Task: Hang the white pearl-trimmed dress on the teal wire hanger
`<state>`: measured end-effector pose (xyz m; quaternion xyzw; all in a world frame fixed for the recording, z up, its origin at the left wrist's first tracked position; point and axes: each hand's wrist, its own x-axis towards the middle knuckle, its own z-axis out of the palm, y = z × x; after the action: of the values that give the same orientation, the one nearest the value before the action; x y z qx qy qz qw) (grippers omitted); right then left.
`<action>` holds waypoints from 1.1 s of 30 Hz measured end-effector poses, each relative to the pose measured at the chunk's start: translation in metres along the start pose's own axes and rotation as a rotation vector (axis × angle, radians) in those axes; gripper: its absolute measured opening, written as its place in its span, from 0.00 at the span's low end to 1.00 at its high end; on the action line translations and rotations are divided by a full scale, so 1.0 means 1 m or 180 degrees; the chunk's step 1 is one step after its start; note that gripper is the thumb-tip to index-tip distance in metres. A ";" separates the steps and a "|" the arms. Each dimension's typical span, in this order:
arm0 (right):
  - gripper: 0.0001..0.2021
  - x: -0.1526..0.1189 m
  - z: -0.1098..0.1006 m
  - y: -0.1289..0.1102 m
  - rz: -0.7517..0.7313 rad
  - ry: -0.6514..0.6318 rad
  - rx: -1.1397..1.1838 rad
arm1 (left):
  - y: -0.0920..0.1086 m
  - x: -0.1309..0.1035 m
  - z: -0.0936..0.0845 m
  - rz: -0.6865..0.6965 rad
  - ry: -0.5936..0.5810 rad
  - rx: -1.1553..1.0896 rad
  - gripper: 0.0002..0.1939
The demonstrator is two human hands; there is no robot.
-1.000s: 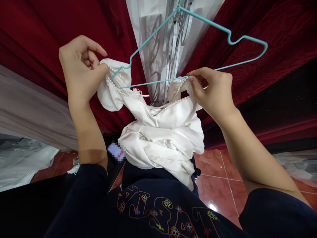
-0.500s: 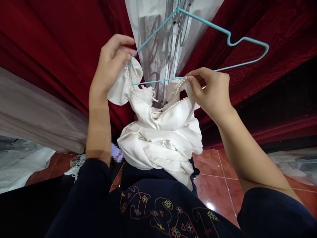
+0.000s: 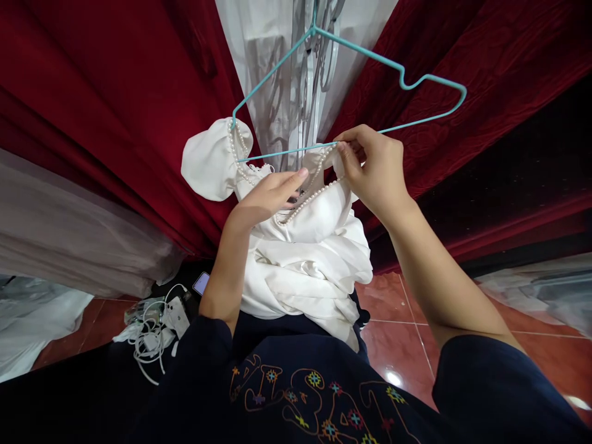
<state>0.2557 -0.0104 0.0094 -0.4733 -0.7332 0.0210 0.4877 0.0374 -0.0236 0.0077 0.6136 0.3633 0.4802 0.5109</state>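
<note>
A white satin dress [image 3: 309, 225] with pearl-beaded neckline edges lies bunched in front of my body. Its puffed left sleeve [image 3: 208, 160] hangs from the left end of a light blue hanger [image 3: 272, 75], with the pearl trim looped over that corner. My right hand [image 3: 374, 172] is closed in a pinch, thumb and fingers on the dress's right shoulder edge and the hanger's bottom bar. The hanger's notched right end sticks out bare beyond it. My left hand [image 3: 272, 194] reaches across the neckline, fingers stretched out; its fingertips are partly hidden behind the thumb.
Dark red curtains [image 3: 115, 92] flank a white drape and a pale metal stand [image 3: 305, 92]. On a black surface at lower left lie tangled white cables [image 3: 150, 345], a white charger-like block [image 3: 176, 316] and a phone [image 3: 201, 282]. Red tiles [image 3: 393, 345] cover the floor.
My left hand has left the hanger's left corner and moved down and right over the neckline. The sleeve stays on the hanger. In the picture, the hanger and right hand have shifted slightly left.
</note>
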 end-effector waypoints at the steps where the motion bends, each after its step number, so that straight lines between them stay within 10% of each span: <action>1: 0.12 0.000 -0.001 0.000 -0.0017 -0.0012 -0.0010 | -0.007 0.004 0.006 -0.0209 0.0021 -0.0437 0.14; 6: 0.13 -0.012 -0.008 -0.006 0.0011 0.0151 0.0076 | -0.012 0.018 0.026 0.0333 0.0696 -0.2089 0.14; 14: 0.23 -0.033 -0.045 0.040 -0.0157 0.2020 0.0193 | -0.002 0.008 -0.001 0.0386 0.0924 -0.1484 0.09; 19: 0.21 -0.006 -0.062 0.073 -0.0153 0.2128 -0.0058 | -0.002 0.006 -0.009 0.0471 0.0802 -0.1497 0.09; 24: 0.19 0.020 -0.074 0.056 -0.0566 0.1995 -0.0002 | -0.008 0.006 -0.013 0.0679 0.0661 -0.1598 0.09; 33: 0.14 0.000 -0.095 0.049 -0.0327 0.1778 -0.0103 | -0.008 0.011 -0.006 0.0512 0.1016 -0.1283 0.10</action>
<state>0.3588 -0.0247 0.0349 -0.4308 -0.5937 -0.1466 0.6637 0.0353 -0.0095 0.0025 0.4429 0.2863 0.6725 0.5192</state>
